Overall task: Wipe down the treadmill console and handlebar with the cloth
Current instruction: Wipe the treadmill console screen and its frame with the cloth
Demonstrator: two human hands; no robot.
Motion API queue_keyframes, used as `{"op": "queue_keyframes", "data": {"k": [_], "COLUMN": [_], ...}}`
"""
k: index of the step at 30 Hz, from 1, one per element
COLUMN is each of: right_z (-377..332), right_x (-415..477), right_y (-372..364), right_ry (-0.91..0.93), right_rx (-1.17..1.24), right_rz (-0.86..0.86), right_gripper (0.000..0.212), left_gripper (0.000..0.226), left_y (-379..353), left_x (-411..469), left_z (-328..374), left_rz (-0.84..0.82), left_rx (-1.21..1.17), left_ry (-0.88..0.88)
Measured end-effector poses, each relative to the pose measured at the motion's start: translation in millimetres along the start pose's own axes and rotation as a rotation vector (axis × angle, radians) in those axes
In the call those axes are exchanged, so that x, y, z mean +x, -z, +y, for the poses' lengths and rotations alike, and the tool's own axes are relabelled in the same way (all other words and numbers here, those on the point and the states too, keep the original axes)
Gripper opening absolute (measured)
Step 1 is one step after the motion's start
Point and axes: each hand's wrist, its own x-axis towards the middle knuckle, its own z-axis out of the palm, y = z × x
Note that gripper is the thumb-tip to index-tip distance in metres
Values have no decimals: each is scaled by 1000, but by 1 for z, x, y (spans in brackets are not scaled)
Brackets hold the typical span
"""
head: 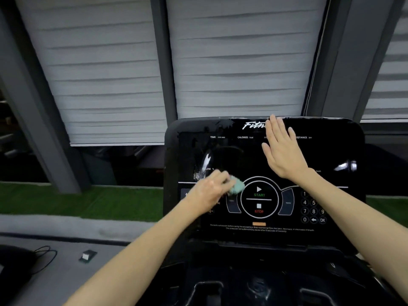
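We note the left hand pinching a bunched pale-green cloth against the black treadmill console, just left of the START ring. The right hand lies flat, fingers spread, on the far panel.

Treadmill console, glossy black. Left hand closed around pale green cloth, pressed beside START/STOP dial. Right hand flat, fingers spread, on upper display.
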Motion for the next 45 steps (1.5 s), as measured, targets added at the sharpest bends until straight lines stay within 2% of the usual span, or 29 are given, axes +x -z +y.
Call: {"op": "queue_keyframes", "data": {"k": [5,10,16,21,23,25,31,34,38,45], "right_z": [0,-2,-4,-2,0,1,-1,0,1,0], "right_x": [-1,-2,-1,0,0,-1,-1,-1,-1,-1], "right_y": [-1,0,-1,-1,-2,-4,-8,-8,-8,-8], "right_ry": [1,-4,-18,-9,6,6,-6,2,3,-1], "right_rx": [22,17,17,-11,-16,-15,-1,5,7,19], "right_rz": [18,12,20,19,17,31,51,48,51,68], "right_gripper": [65,66,66,66,66,66,65,65,65,66], "left_gripper": [48,56,46,63,53,40,47,54,52,49], "left_y": [48,39,-3,-4,4,16,52,56,36,-7], "left_x": [73,56,-55,-92,-74,-46,42,50,1,-101], "left_z": [-55,-50,-4,11,-1,-19,-79,-83,-56,-9], "left_rz": [138,144,8,-155,-103,-32,95,129,140,-55], "left_rx": [61,24,-68,-29,7,13,45,14,-13,-78], "left_ry": [165,182,105,-31,-42,43,148,176,155,115]}}
